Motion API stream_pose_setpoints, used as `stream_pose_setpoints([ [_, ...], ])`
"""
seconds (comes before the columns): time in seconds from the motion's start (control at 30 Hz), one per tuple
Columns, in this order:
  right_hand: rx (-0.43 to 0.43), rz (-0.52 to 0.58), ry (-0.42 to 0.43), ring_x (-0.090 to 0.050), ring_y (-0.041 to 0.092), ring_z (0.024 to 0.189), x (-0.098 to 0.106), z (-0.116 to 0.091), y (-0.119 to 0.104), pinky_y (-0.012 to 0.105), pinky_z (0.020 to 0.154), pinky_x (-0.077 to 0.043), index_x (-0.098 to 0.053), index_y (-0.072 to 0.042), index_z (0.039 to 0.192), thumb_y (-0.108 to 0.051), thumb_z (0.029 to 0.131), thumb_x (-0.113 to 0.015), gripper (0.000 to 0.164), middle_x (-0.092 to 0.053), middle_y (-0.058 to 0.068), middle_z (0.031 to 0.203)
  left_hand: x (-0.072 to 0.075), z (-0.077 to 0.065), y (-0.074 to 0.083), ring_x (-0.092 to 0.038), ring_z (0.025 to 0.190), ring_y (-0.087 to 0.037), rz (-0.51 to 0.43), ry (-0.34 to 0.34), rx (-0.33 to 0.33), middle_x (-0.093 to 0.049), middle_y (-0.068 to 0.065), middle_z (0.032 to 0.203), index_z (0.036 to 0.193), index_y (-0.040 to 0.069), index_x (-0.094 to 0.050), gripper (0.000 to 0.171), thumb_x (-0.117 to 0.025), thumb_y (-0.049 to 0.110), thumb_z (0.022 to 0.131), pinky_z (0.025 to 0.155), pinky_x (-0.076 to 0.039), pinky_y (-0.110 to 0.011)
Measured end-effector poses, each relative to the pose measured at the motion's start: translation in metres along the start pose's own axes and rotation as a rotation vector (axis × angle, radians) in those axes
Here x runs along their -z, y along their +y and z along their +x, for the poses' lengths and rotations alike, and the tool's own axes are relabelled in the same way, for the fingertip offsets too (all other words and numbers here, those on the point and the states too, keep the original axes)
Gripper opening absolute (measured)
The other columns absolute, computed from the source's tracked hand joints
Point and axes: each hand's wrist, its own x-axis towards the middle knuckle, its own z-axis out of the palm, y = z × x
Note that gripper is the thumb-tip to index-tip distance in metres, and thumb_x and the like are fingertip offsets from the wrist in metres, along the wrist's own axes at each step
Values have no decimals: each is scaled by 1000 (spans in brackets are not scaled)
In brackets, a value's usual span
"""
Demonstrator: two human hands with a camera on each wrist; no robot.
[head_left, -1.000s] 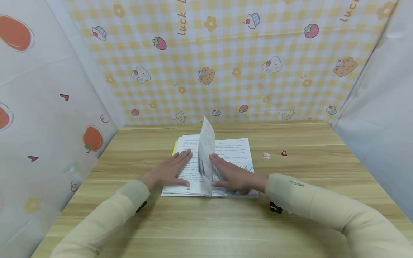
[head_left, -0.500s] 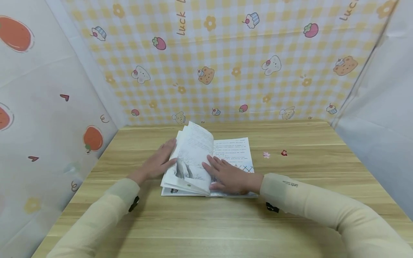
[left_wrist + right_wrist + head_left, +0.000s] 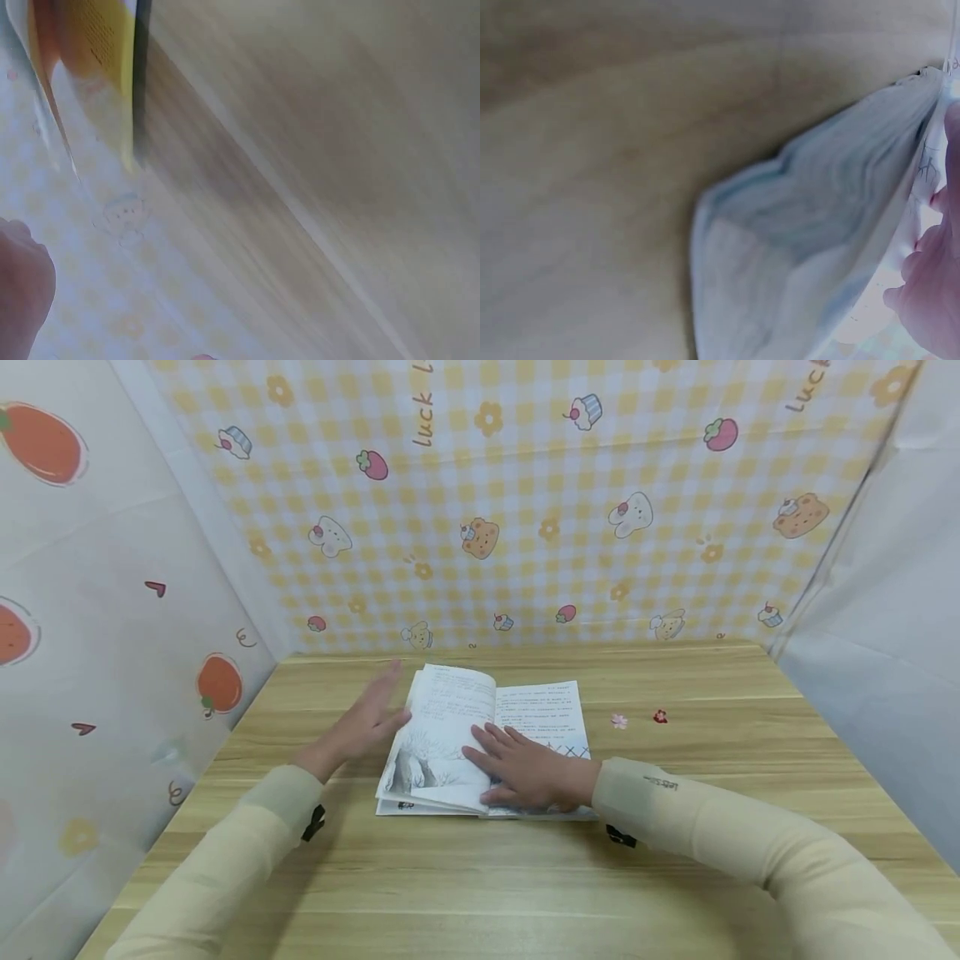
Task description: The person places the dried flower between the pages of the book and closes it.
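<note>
An open book (image 3: 450,702) lies on the wooden table, text and a grey tree drawing on its left page, text and a crisscross pattern on its right. My right hand (image 3: 528,770) rests flat across the lower middle of the book, fingers spread and reaching over the gutter. Just off the book's left edge is my left hand (image 3: 363,722), its fingers straight and slightly blurred, the thumb near the page edge. In the left wrist view a yellow cover edge (image 3: 126,90) shows. The right wrist view shows the thick page block (image 3: 810,202) beside my right hand.
Two small flower-shaped pieces, one pink (image 3: 618,721) and one red (image 3: 660,717), lie on the table (image 3: 480,885) right of the book. A yellow checked cloth (image 3: 525,568) hangs behind the table, and pale sheets stand at both sides.
A page that stood upright has turned over to the left and now lies nearly flat. My left hand has moved left off the pages; my right hand has slid slightly left toward the gutter.
</note>
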Motion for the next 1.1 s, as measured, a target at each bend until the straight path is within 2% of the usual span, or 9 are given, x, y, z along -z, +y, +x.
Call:
stream_pose_setpoints([
  [0.07, 18, -25, -1, 4, 30, 132, 0, 1, 1, 46, 104, -5, -6, -18, 143, -60, 87, -22, 72, 3, 13, 146, -4, 3, 6, -4, 131, -32, 37, -33, -29, 1, -8, 147, 141, 5, -4, 74, -46, 37, 90, 103, -8, -49],
  [0.23, 52, -87, -11, 0, 31, 132, 2, 5, 3, 48, 104, -6, -10, -18, 143, -62, 87, -20, 72, -1, 13, 146, -16, 5, 20, -5, 132, -29, 123, -160, -16, 0, -6, 147, 143, 11, -7, 77, -46, 47, 87, 103, -10, -50],
  [0.3, 57, -115, -23, -1, 31, 132, 3, 6, 3, 48, 104, -7, -10, -18, 143, -63, 86, -18, 73, -2, 12, 146, -22, 5, 24, -4, 132, -26, 147, -212, -1, -1, -6, 147, 143, 14, -7, 79, -47, 50, 85, 103, -10, -48],
  [0.43, 60, -156, -42, -2, 29, 132, 5, 9, 2, 48, 103, -7, -12, -20, 143, -66, 84, -17, 75, -4, 11, 147, -34, 5, 29, -3, 133, -22, 230, -285, -33, -1, -7, 147, 143, 12, -8, 87, -46, 60, 80, 105, -9, -43],
  [0.63, 62, -163, -47, -3, 28, 132, 7, 9, 3, 49, 103, -8, -13, -21, 143, -68, 83, -16, 76, -6, 9, 147, -47, 6, 35, -4, 132, -25, 343, -349, -119, -3, -11, 147, 141, 5, -12, 102, -40, 73, 72, 105, -11, -41],
  [0.73, 62, -168, -47, -3, 28, 132, 7, 9, 3, 48, 103, -8, -14, -21, 143, -68, 82, -15, 77, -6, 10, 147, -52, 6, 37, -4, 132, -26, 395, -384, -135, -2, -12, 147, 141, 2, -10, 106, -37, 77, 70, 105, -10, -40],
  [0.87, 65, -172, -43, -4, 29, 132, 6, 9, 3, 48, 104, -9, -14, -20, 143, -68, 83, -16, 76, -6, 11, 146, -58, 4, 38, -3, 132, -25, 444, -418, -128, -1, -11, 147, 141, 2, -8, 109, -32, 80, 68, 105, -10, -38],
  [1.1, 56, -174, -46, -3, 28, 132, 4, 10, 5, 48, 104, -8, -14, -20, 143, -68, 82, -16, 77, -5, 10, 147, -63, 3, 38, 0, 133, -22, 466, -439, -112, 2, -9, 147, 141, 4, -5, 110, -27, 82, 67, 106, -8, -36],
])
